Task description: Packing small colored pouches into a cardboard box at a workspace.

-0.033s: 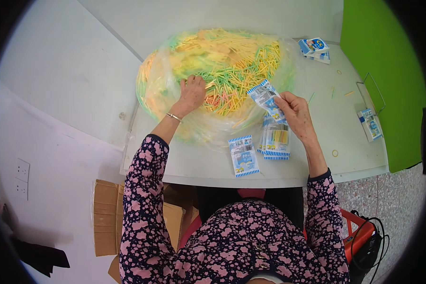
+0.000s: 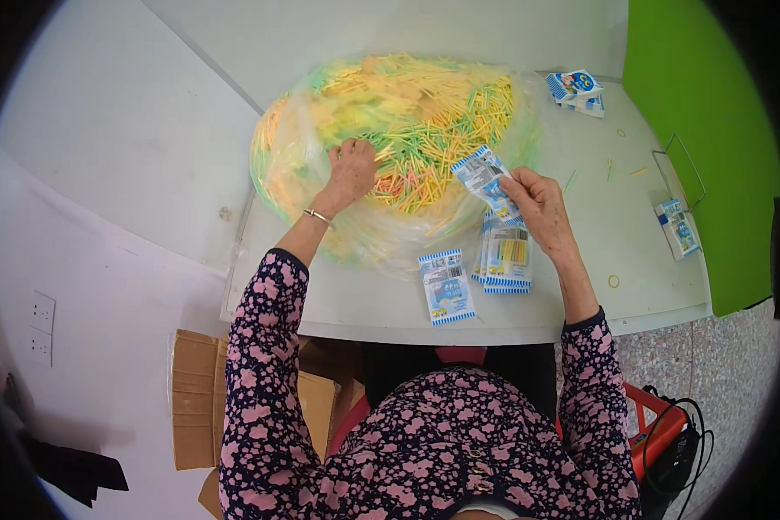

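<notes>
A big clear plastic bag (image 2: 290,165) sits open on the table, full of thin yellow, green, orange and pink sticks (image 2: 425,156). My left hand (image 2: 353,169) rests among the sticks with its fingers curled down. Its fingertips are hidden, so I cannot make out what they pinch. Between thumb and fingers, my right hand (image 2: 539,208) grips a small blue-and-white packet (image 2: 481,173) by its lower right side, tilted at the bag's right edge. Below it lies a pile of similar packets (image 2: 507,260). One separate packet (image 2: 447,288) lies left of that pile, near the table's front edge.
More packets (image 2: 574,85) lie at the back right, and a bundled one (image 2: 678,229) lies near a wire stand (image 2: 685,169) by the green panel (image 2: 702,130). Loose sticks (image 2: 609,169) and a rubber band (image 2: 614,281) are on the table's right side. Cardboard (image 2: 198,399) stands below left.
</notes>
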